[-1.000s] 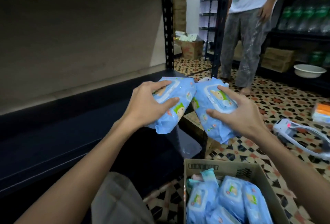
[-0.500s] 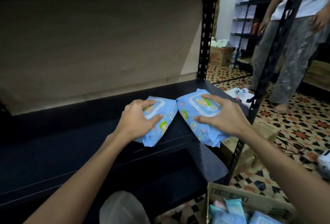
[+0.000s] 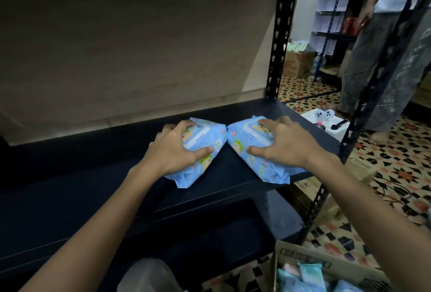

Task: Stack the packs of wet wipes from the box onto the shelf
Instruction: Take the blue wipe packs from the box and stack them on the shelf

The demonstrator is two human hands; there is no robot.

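Two blue packs of wet wipes lie side by side on the dark shelf [image 3: 98,189], their far corners touching. My left hand [image 3: 171,152] grips the left pack [image 3: 205,145] from above, thumb on its near side. Over the right pack [image 3: 254,152] my right hand [image 3: 284,146] curls its fingers round the lid end. The near end of the right pack reaches the shelf's front edge. At the bottom right stands the cardboard box [image 3: 303,254] with more wipe packs [image 3: 300,277] in it.
Black perforated uprights [image 3: 278,42] frame the shelf on the right, with a plain wall behind it. A lower shelf [image 3: 233,240] sits beneath. A person [image 3: 382,54] stands on the patterned floor at the right, near a white item [image 3: 326,121] and other racks.
Both hands carried the packs from mid-air above the box forward and down onto the shelf. My view turned left and closer to the shelf.
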